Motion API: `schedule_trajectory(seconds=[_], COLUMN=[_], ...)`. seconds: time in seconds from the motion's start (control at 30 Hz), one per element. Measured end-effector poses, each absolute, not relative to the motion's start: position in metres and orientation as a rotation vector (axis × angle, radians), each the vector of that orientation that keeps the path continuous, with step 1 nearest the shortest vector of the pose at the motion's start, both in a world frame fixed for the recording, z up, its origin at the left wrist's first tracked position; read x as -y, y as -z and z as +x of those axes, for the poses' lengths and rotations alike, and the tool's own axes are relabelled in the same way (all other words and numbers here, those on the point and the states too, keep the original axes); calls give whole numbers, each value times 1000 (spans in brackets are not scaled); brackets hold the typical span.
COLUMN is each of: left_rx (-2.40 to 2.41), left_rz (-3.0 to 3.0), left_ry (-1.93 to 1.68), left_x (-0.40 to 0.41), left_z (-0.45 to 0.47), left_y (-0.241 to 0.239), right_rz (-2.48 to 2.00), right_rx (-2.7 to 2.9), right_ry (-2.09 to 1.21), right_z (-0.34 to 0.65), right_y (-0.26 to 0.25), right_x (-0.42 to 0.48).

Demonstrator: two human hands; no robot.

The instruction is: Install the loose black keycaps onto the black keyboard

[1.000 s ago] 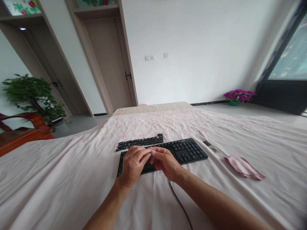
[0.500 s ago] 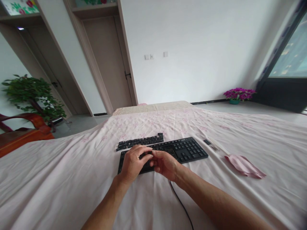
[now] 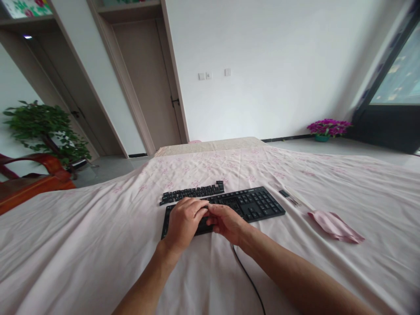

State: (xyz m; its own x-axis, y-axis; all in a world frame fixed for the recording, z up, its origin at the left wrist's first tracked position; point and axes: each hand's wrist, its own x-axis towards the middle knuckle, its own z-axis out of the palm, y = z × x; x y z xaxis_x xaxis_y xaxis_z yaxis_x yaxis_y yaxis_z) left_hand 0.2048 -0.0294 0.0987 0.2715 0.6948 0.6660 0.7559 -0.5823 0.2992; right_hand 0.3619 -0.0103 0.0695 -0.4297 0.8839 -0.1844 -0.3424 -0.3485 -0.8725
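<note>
A black keyboard lies on a cloth-covered table, its cable running toward me. Both hands rest on its left half. My left hand has its fingers curled down onto the keys. My right hand sits beside it, fingers bent and pinched toward the left hand's fingertips; what they pinch is too small to make out. Rows of loose black keycaps lie just behind the keyboard.
A crumpled pink cloth lies to the right, with a small dark tool behind it. Beyond the table are a door, a green plant, a red-brown chair at left and purple flowers by the window.
Both hands stay on the keyboard's left half; they have lowered slightly onto the keys and the fingertips have drawn closer together. The camera has tilted a little.
</note>
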Motion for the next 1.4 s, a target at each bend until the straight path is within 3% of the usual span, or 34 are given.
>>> schedule_trajectory(seconds=[0.17, 0.33, 0.43, 0.73, 1.13, 1.3, 1.4], left_rx=[1782, 2242, 2275, 2332, 2368, 2381, 2293], left_rz=[-2333, -1912, -1706, -1830, -2016, -2293, -2161], left_ry=[1803, 3039, 3421, 3390, 3216, 2945, 2709], left_x=[26, 20, 21, 23, 23, 16, 4], left_z=[211, 219, 223, 223, 222, 202, 170], left_y=[-91, -80, -79, -80, -80, -90, -95], right_rz=[-939, -1049, -995, -1015, -1012, -1085, -1247], right_rx=[1135, 1584, 1864, 2034, 2127, 2002, 1897], right_ry=[-1666, -945, -588, -297, -325, -358, -335], right_z=[364, 370, 374, 375, 381, 402, 423], right_y=[-76, -81, -83, -89, -90, -93, -90], right_x=[5, 1, 3, 7, 2, -19, -38])
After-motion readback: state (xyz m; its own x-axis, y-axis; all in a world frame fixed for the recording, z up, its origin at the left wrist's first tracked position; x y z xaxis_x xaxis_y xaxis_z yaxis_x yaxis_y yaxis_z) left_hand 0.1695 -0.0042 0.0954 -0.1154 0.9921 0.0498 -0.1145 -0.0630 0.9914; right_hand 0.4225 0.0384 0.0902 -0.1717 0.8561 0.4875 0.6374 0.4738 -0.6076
